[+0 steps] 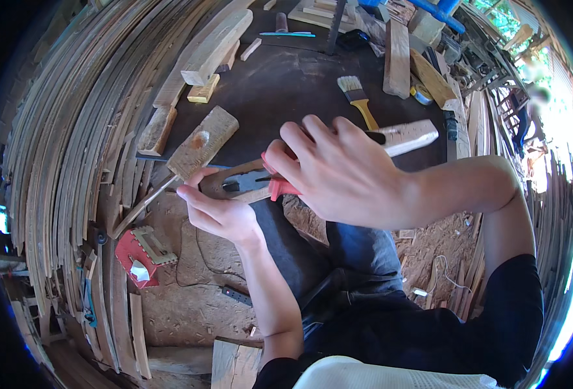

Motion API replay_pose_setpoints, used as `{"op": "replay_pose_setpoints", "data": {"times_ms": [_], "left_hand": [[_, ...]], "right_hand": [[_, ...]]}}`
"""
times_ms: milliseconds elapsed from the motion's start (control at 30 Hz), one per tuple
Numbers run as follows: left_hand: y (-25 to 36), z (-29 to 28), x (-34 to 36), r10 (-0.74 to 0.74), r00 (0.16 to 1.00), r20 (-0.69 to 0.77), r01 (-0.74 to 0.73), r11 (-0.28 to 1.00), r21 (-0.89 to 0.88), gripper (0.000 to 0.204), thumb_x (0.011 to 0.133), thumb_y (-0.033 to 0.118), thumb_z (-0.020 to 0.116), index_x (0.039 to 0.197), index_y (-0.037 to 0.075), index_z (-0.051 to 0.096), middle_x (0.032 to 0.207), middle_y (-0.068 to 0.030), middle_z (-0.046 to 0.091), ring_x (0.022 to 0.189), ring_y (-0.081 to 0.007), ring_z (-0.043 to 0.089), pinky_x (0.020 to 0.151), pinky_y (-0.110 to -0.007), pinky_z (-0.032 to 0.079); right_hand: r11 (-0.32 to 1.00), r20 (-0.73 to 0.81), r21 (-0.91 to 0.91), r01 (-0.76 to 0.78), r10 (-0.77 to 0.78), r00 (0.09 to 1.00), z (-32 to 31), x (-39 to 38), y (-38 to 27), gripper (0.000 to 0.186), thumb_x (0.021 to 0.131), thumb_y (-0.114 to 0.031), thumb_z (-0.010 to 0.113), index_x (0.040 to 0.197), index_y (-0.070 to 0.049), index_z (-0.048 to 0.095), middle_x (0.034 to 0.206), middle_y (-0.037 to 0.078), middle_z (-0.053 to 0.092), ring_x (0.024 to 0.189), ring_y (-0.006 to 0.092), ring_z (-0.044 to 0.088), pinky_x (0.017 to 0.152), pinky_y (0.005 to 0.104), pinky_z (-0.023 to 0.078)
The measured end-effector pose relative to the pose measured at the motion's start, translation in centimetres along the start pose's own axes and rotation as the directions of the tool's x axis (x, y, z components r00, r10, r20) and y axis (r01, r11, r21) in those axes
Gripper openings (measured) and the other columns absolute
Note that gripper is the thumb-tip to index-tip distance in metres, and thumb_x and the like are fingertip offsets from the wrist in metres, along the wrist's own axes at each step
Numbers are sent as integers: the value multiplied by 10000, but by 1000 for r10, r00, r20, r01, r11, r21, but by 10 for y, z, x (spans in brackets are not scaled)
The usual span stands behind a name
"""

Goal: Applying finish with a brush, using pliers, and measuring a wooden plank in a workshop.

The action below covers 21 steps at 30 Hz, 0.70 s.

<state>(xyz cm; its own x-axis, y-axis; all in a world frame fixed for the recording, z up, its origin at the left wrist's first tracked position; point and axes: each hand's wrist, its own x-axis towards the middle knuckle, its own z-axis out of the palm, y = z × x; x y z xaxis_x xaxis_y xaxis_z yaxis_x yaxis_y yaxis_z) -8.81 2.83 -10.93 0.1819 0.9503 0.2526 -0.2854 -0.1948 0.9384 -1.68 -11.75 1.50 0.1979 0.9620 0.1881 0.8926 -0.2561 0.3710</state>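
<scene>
My left hand [218, 214] is closed on a wooden piece [255, 194] with two slim sides, held over my lap at the table's near edge. My right hand [345, 168] wraps round red-handled pliers [283, 188]; their dark jaws lie between the sides of the wooden piece, and I cannot tell what they grip. Just left of my left fingers rests a wooden mallet [205, 142], its handle slanting down past the table edge. Beyond my right knuckles lies a pale wooden block [411, 136], partly hidden by the hand.
On the dark table [286, 84] are a paintbrush [359, 102], a yellow tape roll [421, 94], a thick wood beam [218, 45] and several offcuts. Long strips of wood [72, 123] are stacked at left. A red tissue box [137, 262] and a power strip [236, 296] lie below.
</scene>
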Motion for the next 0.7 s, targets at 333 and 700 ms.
{"op": "replay_pose_setpoints", "data": {"times_ms": [333,700], "left_hand": [[0,17,-21,5,994,-108,-6,1000,-9,651,1191,416,253,941,-23,665,900,-88,657,770,-157,608,659,-291,498],[-13,11,-38,47,999,-17,-47,999,7,681,1186,460,225,978,-27,653,936,-156,669,859,-272,632,817,-407,504]], "right_hand": [[975,51,-216,-56,68,996,0,-11,-22,352,949,-319,654,1150,-34,613,910,77,596,803,215,592,634,393,512],[746,295,-630,218,-29,955,-34,10,-47,356,949,-326,657,1134,-26,610,949,126,636,848,282,655,679,452,558]]}}
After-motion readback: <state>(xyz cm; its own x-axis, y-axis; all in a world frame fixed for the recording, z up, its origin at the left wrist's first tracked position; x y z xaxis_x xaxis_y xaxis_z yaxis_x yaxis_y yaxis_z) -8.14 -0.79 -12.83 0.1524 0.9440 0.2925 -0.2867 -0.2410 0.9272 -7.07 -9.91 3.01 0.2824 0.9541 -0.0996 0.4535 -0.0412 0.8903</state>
